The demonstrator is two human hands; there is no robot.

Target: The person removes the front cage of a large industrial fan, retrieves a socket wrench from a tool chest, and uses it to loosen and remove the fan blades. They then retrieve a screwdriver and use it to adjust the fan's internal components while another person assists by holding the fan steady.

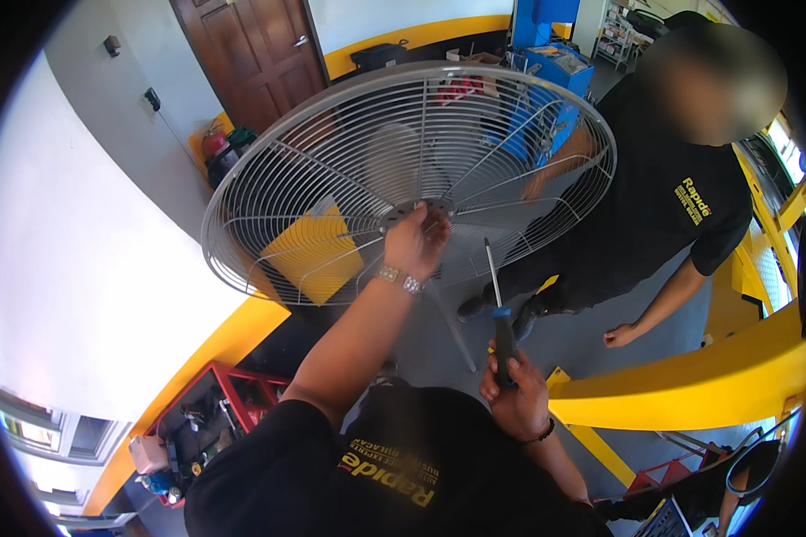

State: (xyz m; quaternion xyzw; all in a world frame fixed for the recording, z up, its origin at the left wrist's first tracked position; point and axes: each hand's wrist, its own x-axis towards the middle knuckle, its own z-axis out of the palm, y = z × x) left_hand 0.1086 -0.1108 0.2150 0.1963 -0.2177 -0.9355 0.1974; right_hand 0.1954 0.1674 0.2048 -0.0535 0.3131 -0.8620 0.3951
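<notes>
A large grey wire fan cage (519, 107) spreads across the upper middle, on a stand pole (457, 331). My left hand (412, 242), with a metal watch at the wrist, is at the cage's centre hub (394, 217), fingers curled; what they grip is hidden. Below right of it, my right hand (519, 398) holds a screwdriver (503, 345) with a blue and dark handle, its metal shaft pointing up toward the cage, just right of my left hand.
A co-worker (654, 215) in dark clothes stands at right, an arm behind the cage. A yellow metal structure (672, 376) curves across the lower right. A red tool cart (206, 394) is lower left, a wooden door (233, 45) and blue equipment (546, 80) at the back.
</notes>
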